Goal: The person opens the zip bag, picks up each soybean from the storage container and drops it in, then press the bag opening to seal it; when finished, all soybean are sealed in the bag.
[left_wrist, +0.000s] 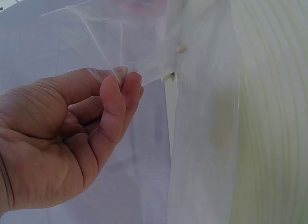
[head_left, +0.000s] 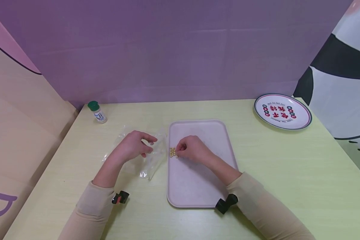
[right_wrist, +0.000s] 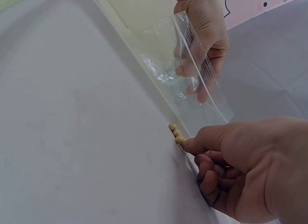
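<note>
Small round yellow beans (head_left: 172,152) (right_wrist: 176,133) lie grouped on the pale tray (head_left: 198,200) (right_wrist: 72,103), along its left edge. My right hand (head_left: 193,150) (right_wrist: 245,166) is over the tray with curled fingers, its thumb and fingertips at the beans; whether a bean is between them is hidden. Left of the tray, my left hand (head_left: 133,145) (left_wrist: 67,137) (right_wrist: 204,36) pinches the thin film of a clear zip bag (head_left: 153,163) (left_wrist: 149,46) (right_wrist: 166,70) between thumb and fingers. A small bean (left_wrist: 181,49) shows by the film in the left wrist view.
A small jar with a green lid (head_left: 98,112) stands at the table's back left. At the back right lies a white oval plate (head_left: 283,111) with red lettering and a dark rim. A purple cloth (head_left: 174,53) hangs behind the table (head_left: 288,176).
</note>
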`<state>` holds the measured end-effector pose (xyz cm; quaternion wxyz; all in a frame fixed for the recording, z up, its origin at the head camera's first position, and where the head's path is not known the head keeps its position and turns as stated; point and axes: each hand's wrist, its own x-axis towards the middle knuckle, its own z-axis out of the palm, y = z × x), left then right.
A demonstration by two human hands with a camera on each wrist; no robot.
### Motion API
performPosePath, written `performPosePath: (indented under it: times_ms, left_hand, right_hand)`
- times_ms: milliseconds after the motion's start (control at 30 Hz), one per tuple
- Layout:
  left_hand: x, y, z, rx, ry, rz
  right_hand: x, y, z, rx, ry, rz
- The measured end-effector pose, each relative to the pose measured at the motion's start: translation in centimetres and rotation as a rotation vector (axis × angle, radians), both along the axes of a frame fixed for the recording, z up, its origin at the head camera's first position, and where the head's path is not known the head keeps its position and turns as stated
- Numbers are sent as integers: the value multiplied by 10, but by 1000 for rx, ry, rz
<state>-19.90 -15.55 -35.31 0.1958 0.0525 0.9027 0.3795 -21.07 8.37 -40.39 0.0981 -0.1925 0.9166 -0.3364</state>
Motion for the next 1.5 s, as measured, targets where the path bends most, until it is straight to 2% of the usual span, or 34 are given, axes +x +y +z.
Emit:
performPosePath:
  times_ms: [200,400,667,900,1233,1500]
  left_hand:
    - [0,0,0,-1,0,-4]
    - [0,0,0,-3,3,-6]
    - [1,0,0,-7,5,-6]
    - [1,0,0,2,0,-4]
    - [0,0,-1,14,-5,-20]
    - [-1,2,-2,1,3,-25]
  right_hand:
    - [0,0,1,-82,-15,-28]
    - [1,1,4,-143,26,-76]
    - [2,-1,8,-222,38,-142]
    - [4,0,9,-297,65,-161]
    - [3,-1,6,-447,65,-82]
    - [5,-2,9,-475,58,-58]
